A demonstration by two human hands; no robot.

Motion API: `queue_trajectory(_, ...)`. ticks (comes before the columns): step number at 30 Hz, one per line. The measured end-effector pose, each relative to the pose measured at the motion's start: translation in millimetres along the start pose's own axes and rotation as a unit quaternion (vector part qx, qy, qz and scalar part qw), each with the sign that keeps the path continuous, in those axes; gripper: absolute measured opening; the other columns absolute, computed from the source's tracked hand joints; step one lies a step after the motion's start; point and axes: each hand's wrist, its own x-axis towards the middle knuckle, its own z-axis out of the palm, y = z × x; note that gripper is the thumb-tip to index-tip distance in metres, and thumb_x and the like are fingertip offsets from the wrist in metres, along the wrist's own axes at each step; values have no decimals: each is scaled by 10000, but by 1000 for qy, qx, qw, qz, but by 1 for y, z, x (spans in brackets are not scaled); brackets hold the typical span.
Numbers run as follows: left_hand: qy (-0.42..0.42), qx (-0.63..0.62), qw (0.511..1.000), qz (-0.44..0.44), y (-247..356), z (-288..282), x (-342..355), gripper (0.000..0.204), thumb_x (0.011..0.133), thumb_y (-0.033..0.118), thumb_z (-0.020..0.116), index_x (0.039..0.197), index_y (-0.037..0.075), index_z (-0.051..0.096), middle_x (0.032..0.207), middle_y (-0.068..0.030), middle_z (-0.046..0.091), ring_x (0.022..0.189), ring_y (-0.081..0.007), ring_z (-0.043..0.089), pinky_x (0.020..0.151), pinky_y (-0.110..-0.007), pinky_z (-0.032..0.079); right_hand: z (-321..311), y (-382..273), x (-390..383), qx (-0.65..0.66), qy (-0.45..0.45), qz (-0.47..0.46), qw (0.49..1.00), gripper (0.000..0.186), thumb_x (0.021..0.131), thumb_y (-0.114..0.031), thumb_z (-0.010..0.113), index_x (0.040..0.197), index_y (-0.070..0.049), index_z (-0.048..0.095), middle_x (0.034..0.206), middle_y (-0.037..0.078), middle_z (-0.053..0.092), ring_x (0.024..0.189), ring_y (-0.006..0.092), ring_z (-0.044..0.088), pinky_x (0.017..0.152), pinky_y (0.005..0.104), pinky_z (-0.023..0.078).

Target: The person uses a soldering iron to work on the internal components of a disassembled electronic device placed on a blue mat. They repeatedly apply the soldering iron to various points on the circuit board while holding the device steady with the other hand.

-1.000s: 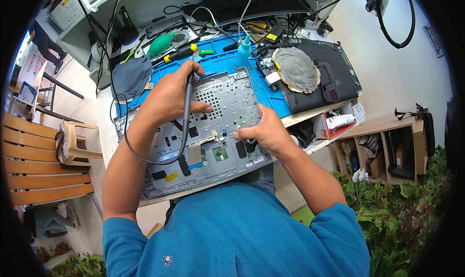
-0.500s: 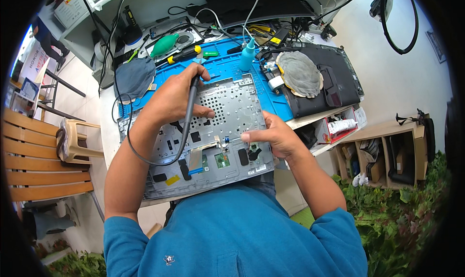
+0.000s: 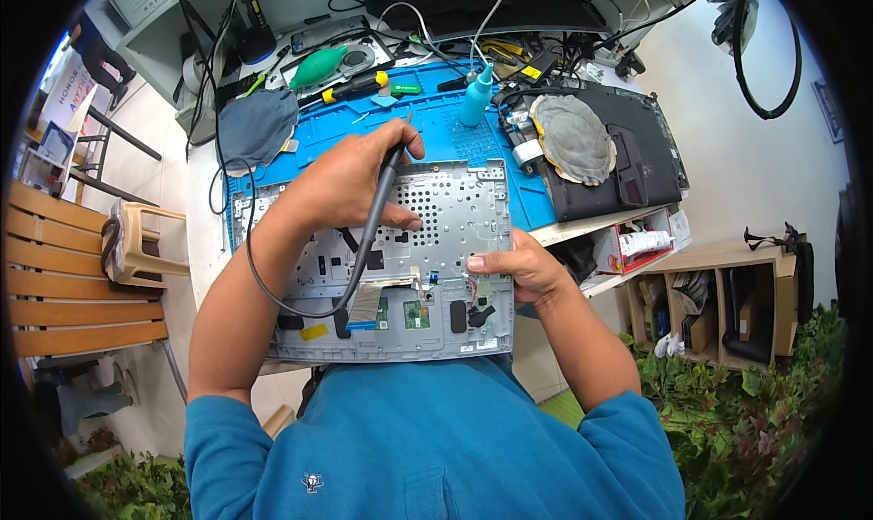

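Note:
A grey laptop keyboard chassis (image 3: 473,211) lies across the front of the bench, its inner side up. A flat ribbon cable (image 3: 366,306), black pads and small green boards show on it. My left hand (image 3: 350,179) is closed round a soldering iron (image 3: 377,201), the tip pointing away from me over the blue mat (image 3: 436,136). The thumb of that hand reaches out over the perforated middle of the chassis. My right hand (image 3: 527,270) grips the chassis by its right edge, thumb on top; the fingers below are hidden.
Beyond the chassis stands a light-blue bottle (image 3: 476,97). A black laptop part with a round grey pad (image 3: 573,140) on it sits at right. Another grey pad (image 3: 257,127), a green air blower (image 3: 318,67) and a yellow-black screwdriver (image 3: 356,88) lie at left. The iron's cord loops over the chassis.
The chassis has turned slightly clockwise, its near edge now more level, and its right side has come closer to me. Both hands have shifted with it, keeping their holds.

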Motion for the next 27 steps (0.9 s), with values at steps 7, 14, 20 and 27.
queue_trajectory(7,51,34,997,55,-10,9,-4,846,609,350,1079,1260,108,595,1124,-123,720,997,-322,708,882,-416,543,10,-3,3,51,22,-12,998,608,906,-5,790,1466,101,578,1347,225,738,1173,310,764,1045,453,615)
queue_trajectory(14,35,20,998,38,-16,6,-5,866,578,373,1105,1224,106,594,1105,-73,686,994,-231,646,894,-355,526,13,11,4,49,38,-11,998,567,919,-9,760,1452,94,597,1342,209,743,1154,286,769,1017,423,624)
queue_trajectory(20,7,41,999,15,-4,8,-5,778,658,395,1077,1213,95,620,1042,-63,726,960,-235,672,891,-356,541,12,22,-1,75,30,-30,996,638,901,8,753,1503,87,557,1394,210,720,1252,304,732,1091,444,583)
queue_trajectory(27,167,-50,982,80,-20,-21,-27,269,1029,231,805,1193,66,669,1135,-82,789,1169,-215,725,1041,-380,557,13,19,-4,72,52,-12,996,640,887,25,747,1494,82,555,1393,222,717,1238,315,738,1087,454,586)
